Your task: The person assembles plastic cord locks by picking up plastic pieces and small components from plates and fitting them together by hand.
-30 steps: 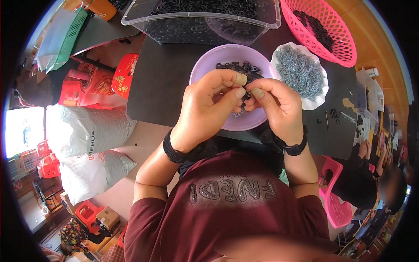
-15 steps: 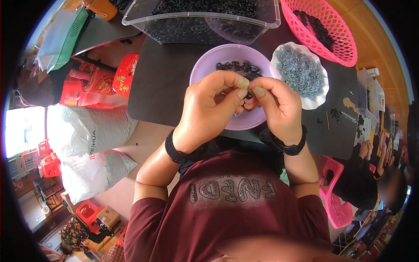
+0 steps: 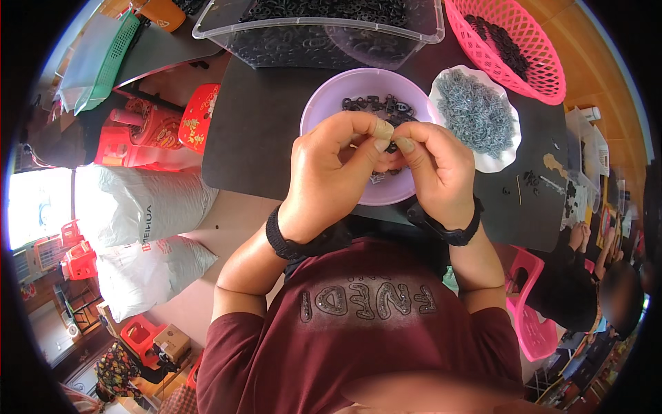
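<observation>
Over a light purple basin [image 3: 318, 103], my left hand [image 3: 329, 169] and my right hand [image 3: 445, 169] meet with thumbs and forefingers pinched. Between the fingertips sits a small black plastic part [image 3: 392, 148], held by both hands and mostly covered by them. Inside the basin lie several black plastic parts [image 3: 396, 107], with a few clear bits near its lower side. To the right of the basin stands a white scalloped plate [image 3: 509, 160], heaped with small translucent grey-blue pieces [image 3: 476, 114].
A clear bin [image 3: 317, 41] of black parts stands at the far side of the dark table [image 3: 248, 131]. Beside it is a pink basket [image 3: 548, 79] with black pieces. Loose bits [image 3: 531, 179] lie at right. White sacks [image 3: 138, 207] stand at left; other people sit at right.
Both hands keep the same pinch over the basin, with only slight shifts of the fingers. The black part is now a little more hidden between the fingertips.
</observation>
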Demonstrator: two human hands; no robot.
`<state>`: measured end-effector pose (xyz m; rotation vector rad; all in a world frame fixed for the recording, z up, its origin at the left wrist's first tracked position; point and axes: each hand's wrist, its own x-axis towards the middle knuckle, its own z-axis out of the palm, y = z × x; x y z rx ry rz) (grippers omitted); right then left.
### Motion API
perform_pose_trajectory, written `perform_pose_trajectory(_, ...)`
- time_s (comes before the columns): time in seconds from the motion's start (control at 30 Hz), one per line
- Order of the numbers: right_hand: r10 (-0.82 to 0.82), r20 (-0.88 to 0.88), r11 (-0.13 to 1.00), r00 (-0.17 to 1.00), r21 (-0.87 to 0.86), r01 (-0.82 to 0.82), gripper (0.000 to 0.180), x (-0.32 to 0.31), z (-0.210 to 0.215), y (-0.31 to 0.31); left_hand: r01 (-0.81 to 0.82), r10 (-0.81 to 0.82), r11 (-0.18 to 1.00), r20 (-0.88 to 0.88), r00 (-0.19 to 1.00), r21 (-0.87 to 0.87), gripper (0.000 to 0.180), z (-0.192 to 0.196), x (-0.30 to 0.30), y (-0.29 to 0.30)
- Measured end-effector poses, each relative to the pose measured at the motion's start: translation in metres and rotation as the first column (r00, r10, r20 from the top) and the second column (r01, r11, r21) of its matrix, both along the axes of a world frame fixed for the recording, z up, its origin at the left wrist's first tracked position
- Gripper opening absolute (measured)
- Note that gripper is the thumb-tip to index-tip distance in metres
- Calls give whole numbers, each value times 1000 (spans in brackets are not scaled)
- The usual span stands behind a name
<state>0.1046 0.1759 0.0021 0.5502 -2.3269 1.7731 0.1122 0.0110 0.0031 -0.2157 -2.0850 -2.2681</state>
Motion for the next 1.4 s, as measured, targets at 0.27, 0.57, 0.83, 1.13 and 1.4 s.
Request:
perform_pose_trajectory(0.27,-43,-45,999,998,-17,42,12,-1,-2,-1,-28,28,996,8,1000,79,7,-6,-1,3)
perform_pose_trajectory(0.57,94,200,907,975,-420,-1,20,9,-2,-2,-62,35,968,111,993,243,6,-1,-3,5)
perform_pose_trajectory(0.83,9,147,926,989,-375,48,18,8,-6,-5,26,-76,924,117,990,382,8,1,-2,12)
perform_pose_trajectory(1.13,71,224,790,972,-607,83,17,2,-9,23,306,-278,862,127,952,-404,18,19,-28,-17)
perform_pose_trajectory(1.4,41,239,764,970,-633,124,15,6,-8,46,186,-513,516,-127,849,-836,16,1,-67,2)
